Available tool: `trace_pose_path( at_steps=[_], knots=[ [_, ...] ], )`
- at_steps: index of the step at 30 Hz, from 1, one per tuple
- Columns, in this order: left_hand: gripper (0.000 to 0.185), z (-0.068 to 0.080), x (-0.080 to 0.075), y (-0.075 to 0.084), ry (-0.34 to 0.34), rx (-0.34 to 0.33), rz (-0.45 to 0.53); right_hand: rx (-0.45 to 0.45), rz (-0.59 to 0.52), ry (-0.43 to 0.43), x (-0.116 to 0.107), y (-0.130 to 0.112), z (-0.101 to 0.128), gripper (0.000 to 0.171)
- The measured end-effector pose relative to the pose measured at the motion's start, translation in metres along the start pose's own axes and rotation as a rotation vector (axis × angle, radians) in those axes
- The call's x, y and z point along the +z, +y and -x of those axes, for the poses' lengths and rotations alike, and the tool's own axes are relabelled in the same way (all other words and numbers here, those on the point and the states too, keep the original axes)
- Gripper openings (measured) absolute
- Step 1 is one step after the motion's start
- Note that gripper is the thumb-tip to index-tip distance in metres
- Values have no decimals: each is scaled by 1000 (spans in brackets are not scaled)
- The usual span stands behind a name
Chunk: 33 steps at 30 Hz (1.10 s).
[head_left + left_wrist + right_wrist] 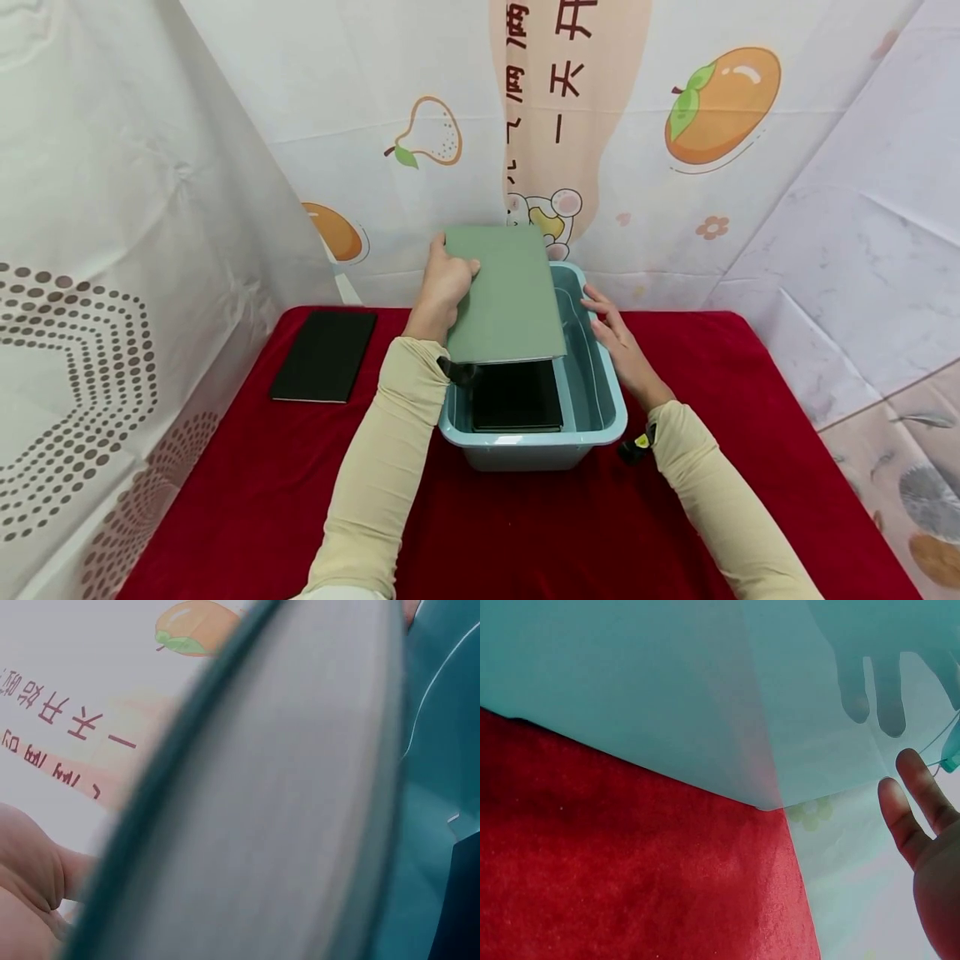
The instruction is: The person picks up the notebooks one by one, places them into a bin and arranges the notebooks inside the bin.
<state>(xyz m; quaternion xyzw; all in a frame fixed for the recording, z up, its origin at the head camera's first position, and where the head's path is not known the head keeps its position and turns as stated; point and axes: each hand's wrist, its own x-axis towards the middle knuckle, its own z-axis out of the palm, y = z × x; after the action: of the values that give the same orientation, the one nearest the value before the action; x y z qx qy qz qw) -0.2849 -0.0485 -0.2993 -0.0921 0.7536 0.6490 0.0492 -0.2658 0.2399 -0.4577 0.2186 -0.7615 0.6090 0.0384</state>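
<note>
My left hand grips a green book by its left edge and holds it tilted over a light blue plastic bin. Inside the bin lies a black book, partly hidden under the green one. In the left wrist view the green book fills the frame, blurred, with part of my left hand at the lower left. My right hand rests with straight fingers on the bin's right rim; its fingers show beside the translucent bin wall.
A second black book lies flat on the red cloth to the left of the bin. Printed fabric walls with fruit pictures close in the back and both sides.
</note>
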Motion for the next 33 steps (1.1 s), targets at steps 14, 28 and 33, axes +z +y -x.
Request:
trace_pose_path(
  at_steps=[14, 28, 33],
  knots=[
    [73, -7, 22, -3, 16, 56, 2, 8, -6, 3, -1, 0, 0, 49],
    [61, -8, 37, -10, 32, 76, -125, -30, 2, 9, 0, 1, -2, 45],
    [65, -8, 41, -12, 45, 43, -217, -36, -1, 11, -1, 2, 0, 45]
  ],
)
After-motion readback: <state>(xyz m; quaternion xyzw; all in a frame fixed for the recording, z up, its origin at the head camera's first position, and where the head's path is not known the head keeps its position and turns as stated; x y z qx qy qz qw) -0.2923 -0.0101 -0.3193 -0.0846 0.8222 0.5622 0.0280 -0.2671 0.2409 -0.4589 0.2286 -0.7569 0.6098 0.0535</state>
